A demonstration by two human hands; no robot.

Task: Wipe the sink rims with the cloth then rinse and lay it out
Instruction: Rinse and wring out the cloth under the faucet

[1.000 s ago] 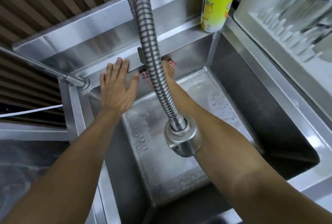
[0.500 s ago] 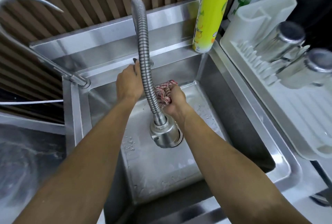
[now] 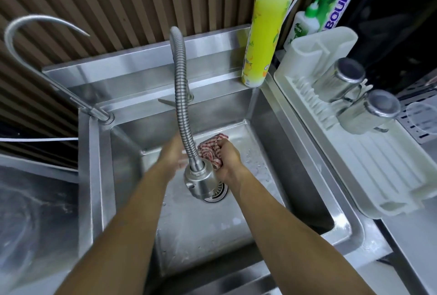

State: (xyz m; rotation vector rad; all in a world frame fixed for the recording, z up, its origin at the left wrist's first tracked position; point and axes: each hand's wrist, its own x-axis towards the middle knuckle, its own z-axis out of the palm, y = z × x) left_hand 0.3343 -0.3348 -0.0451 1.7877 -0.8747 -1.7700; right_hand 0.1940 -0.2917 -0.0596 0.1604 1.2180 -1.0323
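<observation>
A bunched red-and-white checked cloth (image 3: 211, 150) is held over the basin of the steel sink (image 3: 267, 115), and my right hand (image 3: 228, 161) is shut on it. The cloth sits just behind the steel spray head (image 3: 201, 182) of the flexible tap hose (image 3: 182, 96). My left hand (image 3: 173, 154) is blurred, left of the hose and close to the cloth; whether it touches the cloth I cannot tell. The spray head hides part of the cloth and of the drain (image 3: 217, 194).
A second curved tap (image 3: 35, 34) rises at the sink's back-left corner. A yellow detergent bottle (image 3: 267, 25) stands on the back-right rim. A white dish rack (image 3: 354, 148) with two steel cups (image 3: 340, 79) lies to the right. A grey counter (image 3: 35, 212) lies to the left.
My left hand has come off the tap lever at the back rim and dropped toward the cloth. My right hand has drawn the cloth down into the basin, beside the spray head.
</observation>
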